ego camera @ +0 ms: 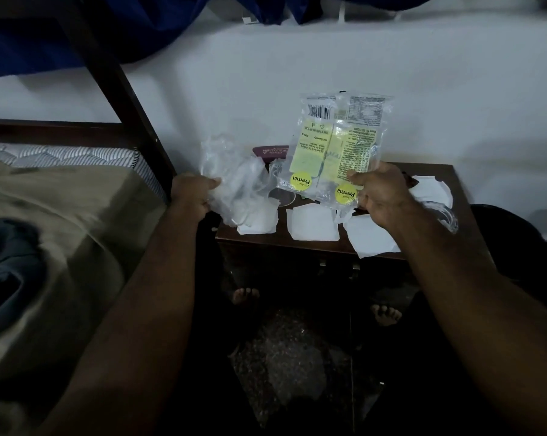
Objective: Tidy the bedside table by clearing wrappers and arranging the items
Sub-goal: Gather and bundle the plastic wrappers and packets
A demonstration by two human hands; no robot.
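The right hand (382, 196) pinches the lower corner of a printed wrapper (335, 143), which stands upright above it. The left hand (193, 193) grips a crumpled clear wrapper (234, 171) by its edge. Under both hands is the table (281, 242), with white paper scraps (313, 223) on it. A maroon case (270, 151) shows between the two wrappers. The bed (61, 196) lies left of the left hand.

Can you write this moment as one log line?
left hand grips clear wrapper | right hand holds yellow packet | paper scraps on table
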